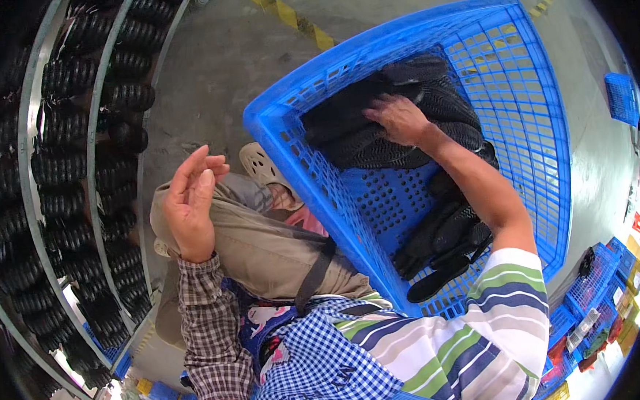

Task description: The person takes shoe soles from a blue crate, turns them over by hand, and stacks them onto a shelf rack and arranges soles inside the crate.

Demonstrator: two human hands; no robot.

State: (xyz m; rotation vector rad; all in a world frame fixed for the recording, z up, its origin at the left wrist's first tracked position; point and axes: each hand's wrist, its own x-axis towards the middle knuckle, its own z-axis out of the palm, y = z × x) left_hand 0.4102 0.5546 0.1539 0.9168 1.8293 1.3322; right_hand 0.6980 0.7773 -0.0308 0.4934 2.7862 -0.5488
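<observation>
- Far left, a metal rack (26, 145) bears black pieces.
- Your left hand (191, 208) hangs half-curled, holding nothing.
- To its right, a blue basket (260, 121) contains black soles (446, 104).
- Your right hand (401, 120), fingers loosely bent, touches the far pile; grip unclear.

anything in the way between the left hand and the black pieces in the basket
Yes, the blue basket's left wall stands between the left hand and the black pieces; nothing visible blocks the right hand.
</observation>
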